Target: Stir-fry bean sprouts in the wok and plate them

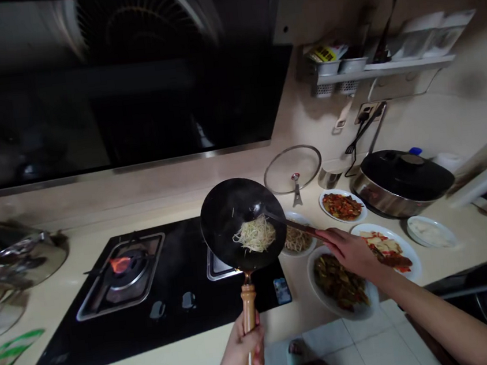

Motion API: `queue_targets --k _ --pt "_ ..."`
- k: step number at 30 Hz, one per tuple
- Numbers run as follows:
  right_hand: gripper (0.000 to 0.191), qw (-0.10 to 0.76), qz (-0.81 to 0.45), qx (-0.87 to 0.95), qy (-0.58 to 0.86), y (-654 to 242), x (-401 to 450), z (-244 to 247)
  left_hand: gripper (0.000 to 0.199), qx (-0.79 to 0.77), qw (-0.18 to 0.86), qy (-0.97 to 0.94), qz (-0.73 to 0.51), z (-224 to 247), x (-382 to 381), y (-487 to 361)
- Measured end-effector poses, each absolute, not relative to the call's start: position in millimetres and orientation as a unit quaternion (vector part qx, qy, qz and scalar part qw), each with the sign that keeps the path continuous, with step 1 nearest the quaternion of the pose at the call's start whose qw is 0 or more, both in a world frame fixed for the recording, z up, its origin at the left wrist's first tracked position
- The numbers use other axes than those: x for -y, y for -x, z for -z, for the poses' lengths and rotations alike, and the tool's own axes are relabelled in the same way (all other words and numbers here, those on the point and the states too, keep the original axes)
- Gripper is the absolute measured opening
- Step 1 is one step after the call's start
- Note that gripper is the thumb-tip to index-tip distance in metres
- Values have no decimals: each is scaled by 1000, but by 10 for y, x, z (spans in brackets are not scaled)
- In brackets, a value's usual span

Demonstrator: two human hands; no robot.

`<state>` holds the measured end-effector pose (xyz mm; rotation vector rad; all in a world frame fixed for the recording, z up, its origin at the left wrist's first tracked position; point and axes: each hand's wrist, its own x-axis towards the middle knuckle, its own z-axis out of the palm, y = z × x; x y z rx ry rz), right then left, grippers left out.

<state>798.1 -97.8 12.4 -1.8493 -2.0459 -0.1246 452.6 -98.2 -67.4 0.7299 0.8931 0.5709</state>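
A black wok tilts steeply above a black glass hob, its wooden handle enclosed by the fully closed left hand. The right hand, almost closed, grips a long-handled cooking utensil reaching into the wok, above the plated dishes. The pale noodle-like strands appear soft, light and slippery, while the wok seems fairly heavy and is best taken by its wooden handle.
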Motion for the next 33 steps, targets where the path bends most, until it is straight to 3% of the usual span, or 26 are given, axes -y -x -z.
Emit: queue_targets --k 18,33 --pt "36 240 20 691 681 -8733 1347 259 33 -463 679 -470 -322 847 941 -5588" --pt "33 279 36 653 703 -8891 1679 724 39 -499 623 -491 -349 1276 958 -5872"
